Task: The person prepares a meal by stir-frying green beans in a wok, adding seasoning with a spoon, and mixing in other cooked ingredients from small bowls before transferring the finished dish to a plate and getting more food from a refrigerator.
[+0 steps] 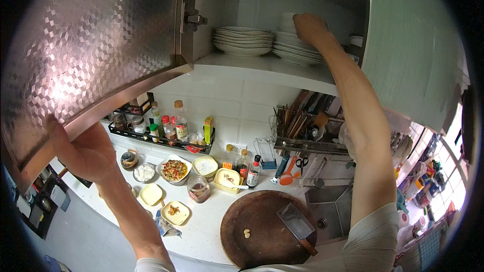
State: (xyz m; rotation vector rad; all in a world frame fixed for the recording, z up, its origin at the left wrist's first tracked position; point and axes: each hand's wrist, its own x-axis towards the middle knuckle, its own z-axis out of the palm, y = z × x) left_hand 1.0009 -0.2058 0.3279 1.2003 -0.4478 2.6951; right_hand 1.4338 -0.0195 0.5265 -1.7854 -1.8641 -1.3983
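Note:
Overhead, a wall cabinet stands open. My left hand (85,151) grips the lower edge of its patterned glass door (94,45). Inside, my right hand (310,28) reaches to a white bowl (287,20) that sits above stacked white dishes (297,51); its fingertips are at the bowl's rim, partly hidden. Another stack of white plates (243,41) stands to the left on the same shelf. Below, a round wooden chopping board (261,211) carries a cleaver (296,221) and peeled garlic cloves (247,233).
The counter holds a bowl of chopped peppers (174,170), a bowl of white food (144,172), yellow dishes (151,194), a glass jar (198,189) and sauce bottles (253,172). A spice rack (159,138) hangs behind. The sink (331,211) and a utensil rack (310,146) are at right.

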